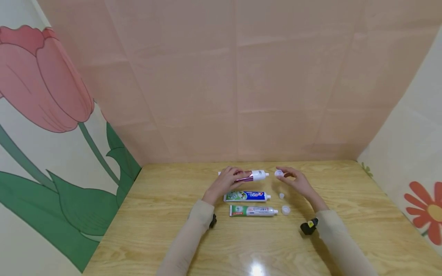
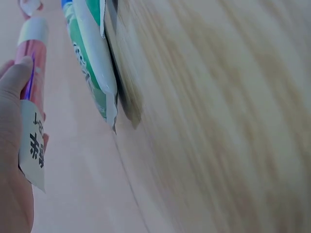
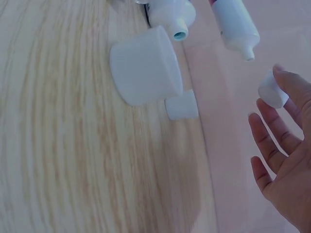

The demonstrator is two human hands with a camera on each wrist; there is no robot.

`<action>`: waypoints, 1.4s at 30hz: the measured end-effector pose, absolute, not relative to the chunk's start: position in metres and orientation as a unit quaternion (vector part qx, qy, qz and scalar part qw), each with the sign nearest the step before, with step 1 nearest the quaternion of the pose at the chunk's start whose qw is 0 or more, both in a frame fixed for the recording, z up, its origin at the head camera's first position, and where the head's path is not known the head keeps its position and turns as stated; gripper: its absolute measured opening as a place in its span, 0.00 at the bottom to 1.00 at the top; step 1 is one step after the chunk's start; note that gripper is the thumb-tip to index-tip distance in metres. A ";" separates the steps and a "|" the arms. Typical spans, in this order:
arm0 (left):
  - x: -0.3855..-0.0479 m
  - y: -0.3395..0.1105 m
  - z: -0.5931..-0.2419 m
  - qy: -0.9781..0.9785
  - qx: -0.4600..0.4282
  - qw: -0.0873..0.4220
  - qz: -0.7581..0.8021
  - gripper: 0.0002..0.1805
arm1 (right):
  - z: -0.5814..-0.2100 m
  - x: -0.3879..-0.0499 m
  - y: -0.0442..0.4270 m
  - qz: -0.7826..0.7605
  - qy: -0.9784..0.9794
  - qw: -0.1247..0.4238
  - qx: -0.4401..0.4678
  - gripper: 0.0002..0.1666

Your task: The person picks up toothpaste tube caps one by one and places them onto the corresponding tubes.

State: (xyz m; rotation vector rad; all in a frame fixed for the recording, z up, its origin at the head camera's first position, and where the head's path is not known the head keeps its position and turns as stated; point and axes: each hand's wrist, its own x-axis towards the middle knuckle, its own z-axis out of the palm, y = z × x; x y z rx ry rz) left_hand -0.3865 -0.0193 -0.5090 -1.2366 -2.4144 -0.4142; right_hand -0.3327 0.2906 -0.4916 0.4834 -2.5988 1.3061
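My left hand grips a white and purple-red tube, held with its uncapped nozzle pointing right; in the left wrist view the thumb lies along the tube. Between thumb and fingertips my right hand pinches a white cap, a short distance from that nozzle. Nearer the front lie a blue and green tube and a green and white tube, both uncapped. Beside their nozzles are a small white cap and a larger white cap.
The wooden table reaches back to a pink cloth backdrop. Flower-printed panels stand at the sides. A black device is on the right wrist, and another is partly visible at the left wrist.
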 end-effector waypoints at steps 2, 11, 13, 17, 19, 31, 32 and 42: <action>-0.385 -0.020 -0.509 -0.860 -0.443 0.204 -0.149 0.23 | -0.484 -0.326 0.286 0.446 -0.874 0.104 0.162 0.25; -0.381 -0.022 -0.507 -0.823 -0.467 0.283 -0.154 0.23 | -0.501 -0.338 0.290 0.462 -0.860 0.152 0.158 0.22; -0.380 -0.023 -0.505 -0.819 -0.469 0.292 -0.153 0.24 | -0.505 -0.340 0.292 0.460 -0.861 0.158 0.149 0.21; -0.377 -0.024 -0.502 -0.819 -0.470 0.294 -0.148 0.24 | -0.503 -0.339 0.293 0.467 -0.858 0.161 0.143 0.21; -0.376 -0.025 -0.500 -0.818 -0.472 0.294 -0.147 0.23 | -0.498 -0.335 0.291 0.471 -0.856 0.156 0.145 0.21; -0.371 -0.025 -0.498 -0.813 -0.475 0.302 -0.148 0.26 | -0.469 -0.314 0.273 0.504 -0.830 0.152 0.183 0.24; -0.370 -0.025 -0.498 -0.814 -0.474 0.300 -0.147 0.26 | -0.470 -0.315 0.273 0.515 -0.823 0.153 0.186 0.23; -0.367 -0.023 -0.496 -0.802 -0.483 0.329 -0.128 0.28 | -0.489 -0.326 0.278 0.569 -0.786 0.142 0.197 0.21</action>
